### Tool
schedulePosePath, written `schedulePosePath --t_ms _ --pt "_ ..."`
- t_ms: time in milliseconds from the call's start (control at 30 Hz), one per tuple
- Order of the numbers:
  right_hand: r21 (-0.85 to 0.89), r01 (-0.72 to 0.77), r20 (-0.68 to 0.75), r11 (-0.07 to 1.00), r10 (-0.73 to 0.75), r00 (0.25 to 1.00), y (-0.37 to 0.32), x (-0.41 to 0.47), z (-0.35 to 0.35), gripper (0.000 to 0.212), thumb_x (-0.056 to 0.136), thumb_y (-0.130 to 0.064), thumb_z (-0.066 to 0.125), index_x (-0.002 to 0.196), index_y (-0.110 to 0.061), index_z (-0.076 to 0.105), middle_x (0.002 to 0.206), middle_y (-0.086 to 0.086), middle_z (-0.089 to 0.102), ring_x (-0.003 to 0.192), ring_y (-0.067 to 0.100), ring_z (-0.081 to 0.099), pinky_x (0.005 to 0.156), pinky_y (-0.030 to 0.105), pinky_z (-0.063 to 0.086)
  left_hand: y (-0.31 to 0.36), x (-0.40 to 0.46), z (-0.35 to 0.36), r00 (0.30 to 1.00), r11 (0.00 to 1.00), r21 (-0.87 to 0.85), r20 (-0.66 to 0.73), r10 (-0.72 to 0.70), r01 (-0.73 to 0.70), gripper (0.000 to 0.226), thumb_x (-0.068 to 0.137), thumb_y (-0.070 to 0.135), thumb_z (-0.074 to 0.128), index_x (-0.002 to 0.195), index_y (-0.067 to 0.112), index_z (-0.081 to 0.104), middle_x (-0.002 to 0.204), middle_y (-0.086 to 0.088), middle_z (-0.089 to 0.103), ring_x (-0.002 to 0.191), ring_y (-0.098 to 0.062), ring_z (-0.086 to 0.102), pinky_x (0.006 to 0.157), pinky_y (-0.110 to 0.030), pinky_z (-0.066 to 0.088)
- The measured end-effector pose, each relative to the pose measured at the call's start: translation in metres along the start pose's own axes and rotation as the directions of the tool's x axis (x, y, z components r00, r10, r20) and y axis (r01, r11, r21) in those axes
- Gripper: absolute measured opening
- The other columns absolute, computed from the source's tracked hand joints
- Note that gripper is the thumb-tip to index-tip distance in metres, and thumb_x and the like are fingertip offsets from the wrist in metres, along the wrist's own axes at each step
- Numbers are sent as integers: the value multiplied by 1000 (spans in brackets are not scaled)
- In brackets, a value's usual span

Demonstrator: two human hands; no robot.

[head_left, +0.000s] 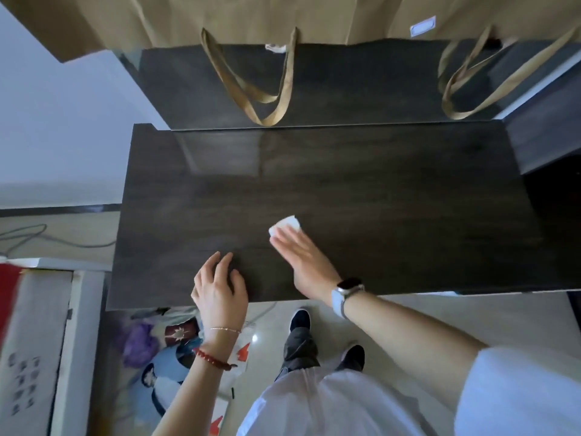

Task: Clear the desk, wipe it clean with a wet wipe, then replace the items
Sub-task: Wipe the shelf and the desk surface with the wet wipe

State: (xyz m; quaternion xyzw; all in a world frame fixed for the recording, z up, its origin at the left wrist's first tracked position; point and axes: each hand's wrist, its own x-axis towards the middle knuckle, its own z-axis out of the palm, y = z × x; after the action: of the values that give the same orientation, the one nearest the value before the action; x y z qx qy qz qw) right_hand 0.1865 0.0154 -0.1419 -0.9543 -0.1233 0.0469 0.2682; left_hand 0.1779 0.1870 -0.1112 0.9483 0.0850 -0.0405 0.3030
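Observation:
The dark wood desk (377,190) fills the middle of the head view, its top bare. A folded white wet wipe (287,224) lies on the desk near the centre. My right hand (303,259) presses it down with straight fingers, and most of the wipe is hidden under the fingertips. My left hand (220,286) rests on the desk's front edge with its fingers spread and slightly bent, holding nothing.
Two brown paper bags (251,17) with hanging handles stand on the raised shelf (345,83) behind the desk. A cardboard box (34,341) stands on the floor at left. Printed bags (163,357) lie under the desk's front edge. Cables (47,237) trail along the left wall.

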Motion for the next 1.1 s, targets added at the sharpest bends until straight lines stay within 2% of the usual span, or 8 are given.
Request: schedulePosePath --t_ms 133,233,333,600,700,800,933,1100 --pt "-50 141 154 989 -132 979 6 -64 -10 67 71 9 20 132 -2 45 139 12 47 132 23 34 114 23 -7 14 6 -4 999 998 -38 -21 47 -48 30 85 4 52 114 6 59 122 -17 54 113 -39 45 92 -52 36" --pt "43 -90 61 995 87 994 36 -113 -39 73 73 21 27 141 -6 30 150 7 28 139 17 13 118 26 4 51 -4 16 978 982 -36 92 188 -185 33 83 16 47 112 5 60 116 -18 57 107 -40 50 88 -52 40" --pt "186 -412 -2 892 420 908 61 -174 -72 78 77 23 31 144 -15 24 151 -3 22 141 12 19 115 23 19 104 -32 49 904 934 -59 237 356 -352 34 84 19 47 112 7 61 117 -15 57 107 -36 51 89 -47 39" --pt "512 -686 -433 518 845 315 74 -388 -132 40 91 -5 37 129 -3 48 123 6 57 115 19 55 95 5 29 256 -208 148 431 615 -264 514 741 -743 35 78 17 46 107 7 64 114 -15 60 103 -37 55 87 -46 44" --pt "726 -604 -370 329 927 60 73 -486 -137 31 95 -2 36 116 -15 54 107 9 61 86 16 65 68 9 48 293 -308 188 238 484 -364 547 803 -796 35 81 19 44 107 5 63 110 -16 63 100 -37 58 87 -44 46" --pt "827 -508 -374 242 911 -174 72 -583 -135 31 93 5 32 96 -19 51 88 10 58 54 3 56 48 6 39 317 -407 221 65 398 -443 598 799 -803 32 88 16 45 114 7 60 117 -13 60 106 -31 56 92 -37 42" --pt "924 -375 -249 77 866 -434 68 -686 -124 26 93 4 33 94 -15 51 88 9 57 59 15 51 48 10 43 336 -514 247 -145 285 -512 647 749 -810 31 91 14 45 120 8 56 124 -9 55 114 -25 51 98 -34 37" --pt "970 -243 -154 4 785 -600 84 -769 -116 13 88 -1 52 96 -11 53 87 1 57 72 16 53 58 3 40 366 -597 284 -309 170 -537 684 661 -826 33 92 14 44 125 10 51 131 -8 51 119 -23 47 100 -32 34"
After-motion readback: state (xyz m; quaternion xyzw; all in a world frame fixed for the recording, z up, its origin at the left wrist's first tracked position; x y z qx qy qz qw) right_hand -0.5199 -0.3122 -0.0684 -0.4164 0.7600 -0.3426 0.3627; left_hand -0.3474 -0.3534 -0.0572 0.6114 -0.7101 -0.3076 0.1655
